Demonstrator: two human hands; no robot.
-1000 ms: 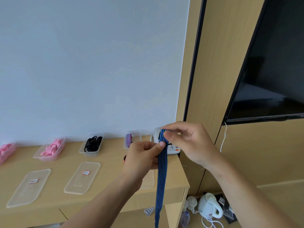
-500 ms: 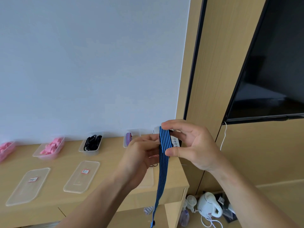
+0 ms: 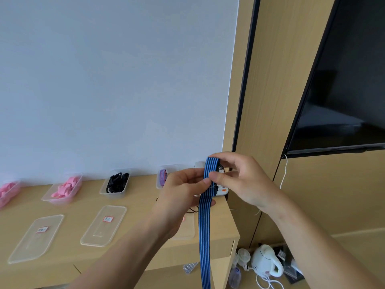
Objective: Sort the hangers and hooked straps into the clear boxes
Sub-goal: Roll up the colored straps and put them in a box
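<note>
Both hands, the left hand (image 3: 183,190) and right hand (image 3: 241,180), pinch the blue striped strap (image 3: 205,226) in a firm grip above the table (image 3: 141,207), its looped top between them and its tail hanging down.

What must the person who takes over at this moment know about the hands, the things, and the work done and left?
Left hand: pinches the blue striped strap below its folded top.
Right hand: pinches the fold; the rest hangs past the table edge.
Open boxes by the wall hold pink pieces, black pieces, a purple strap.
Done: those. To do: fold this strap, put it in a box.
</note>
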